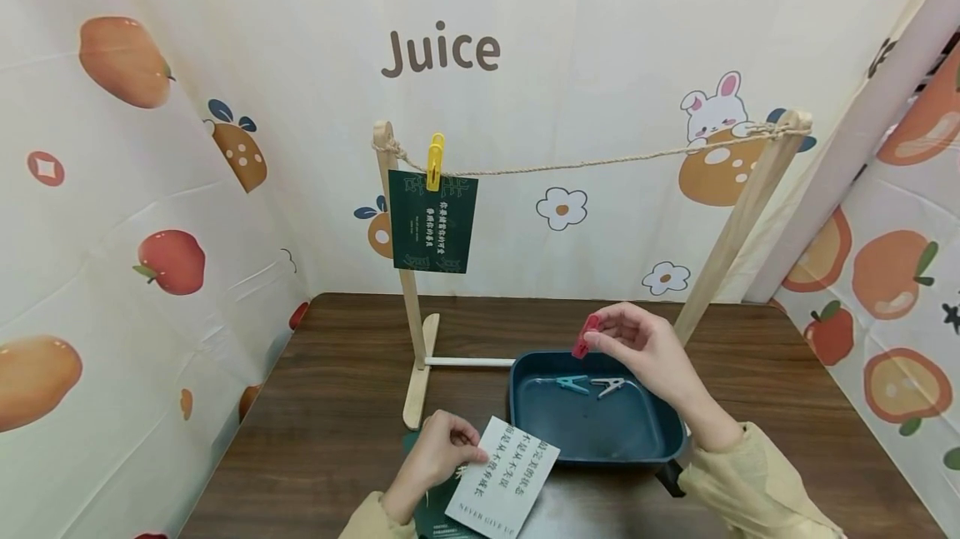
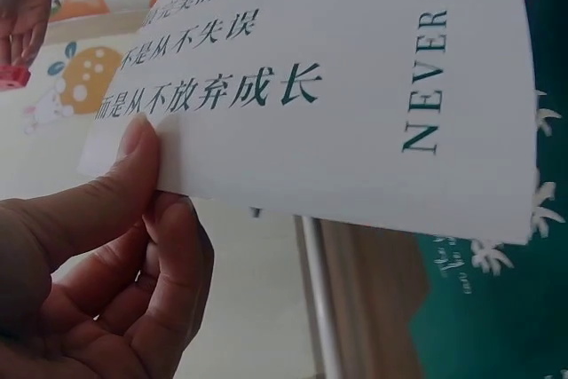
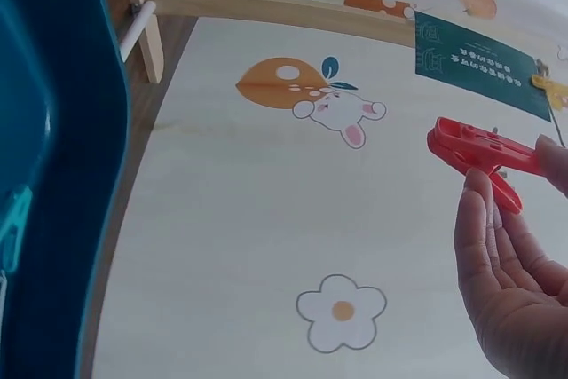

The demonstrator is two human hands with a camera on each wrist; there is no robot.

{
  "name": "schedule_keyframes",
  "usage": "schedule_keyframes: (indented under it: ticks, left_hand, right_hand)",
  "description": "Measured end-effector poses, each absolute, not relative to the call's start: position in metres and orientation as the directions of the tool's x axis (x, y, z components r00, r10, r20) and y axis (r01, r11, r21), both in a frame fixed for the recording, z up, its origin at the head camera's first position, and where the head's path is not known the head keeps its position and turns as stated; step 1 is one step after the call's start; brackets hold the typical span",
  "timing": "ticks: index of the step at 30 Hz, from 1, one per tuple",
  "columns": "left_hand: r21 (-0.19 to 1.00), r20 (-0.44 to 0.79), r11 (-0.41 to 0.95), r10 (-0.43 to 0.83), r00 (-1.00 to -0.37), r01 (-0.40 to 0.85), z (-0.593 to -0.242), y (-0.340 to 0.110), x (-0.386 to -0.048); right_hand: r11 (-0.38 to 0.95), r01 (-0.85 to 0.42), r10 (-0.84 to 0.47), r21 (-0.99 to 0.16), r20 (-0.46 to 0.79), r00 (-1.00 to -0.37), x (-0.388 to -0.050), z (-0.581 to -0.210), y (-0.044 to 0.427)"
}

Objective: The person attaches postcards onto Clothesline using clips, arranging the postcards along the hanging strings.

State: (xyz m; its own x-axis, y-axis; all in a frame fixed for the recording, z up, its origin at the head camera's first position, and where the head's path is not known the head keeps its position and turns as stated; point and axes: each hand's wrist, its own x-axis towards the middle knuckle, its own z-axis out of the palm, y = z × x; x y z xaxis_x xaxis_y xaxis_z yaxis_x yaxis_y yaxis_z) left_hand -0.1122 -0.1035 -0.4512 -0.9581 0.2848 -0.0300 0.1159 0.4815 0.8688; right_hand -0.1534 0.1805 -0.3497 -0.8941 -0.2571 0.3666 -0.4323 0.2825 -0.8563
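My left hand [image 1: 448,449] pinches a white printed card [image 1: 504,476] by its edge between thumb and fingers; dark lettering covers its face in the left wrist view. Under it, a dark green card [image 1: 435,514] lies on the table, partly hidden. A red clothespin [image 3: 479,146] is pinched by its handles in my right hand [image 1: 651,351], raised over the far rim of the blue tray [image 1: 521,431]. Inside the tray lie a teal clothespin [image 1: 572,384] and a white clothespin [image 1: 607,387]. A yellow clothespin [image 1: 435,162] clips another green card [image 1: 432,231] to the string.
A twine line [image 1: 577,165] runs between two wooden posts; the left post [image 1: 412,318] has a flat foot. A white rod [image 1: 480,362] joins them low down, running behind the tray. Printed curtains [image 1: 300,47] surround the brown table [image 1: 300,406].
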Motion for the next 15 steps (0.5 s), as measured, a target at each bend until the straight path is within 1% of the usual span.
schedule_keyframes:
  ticks: [9,15]
  left_hand:
    - [0.852,0.093,0.482,0.244,-0.965,0.204,-0.437,-0.098,-0.120]
    - [0.849,0.135,0.478,0.217,-0.967,0.226,-0.429,-0.094,-0.125]
  right_hand:
    - [0.293,-0.463,-0.289,-0.836,0.384,-0.877,-0.158,-0.331,0.177]
    - [0.302,-0.472,-0.296,-0.828,0.389,-0.872,-0.163,-0.316,0.174]
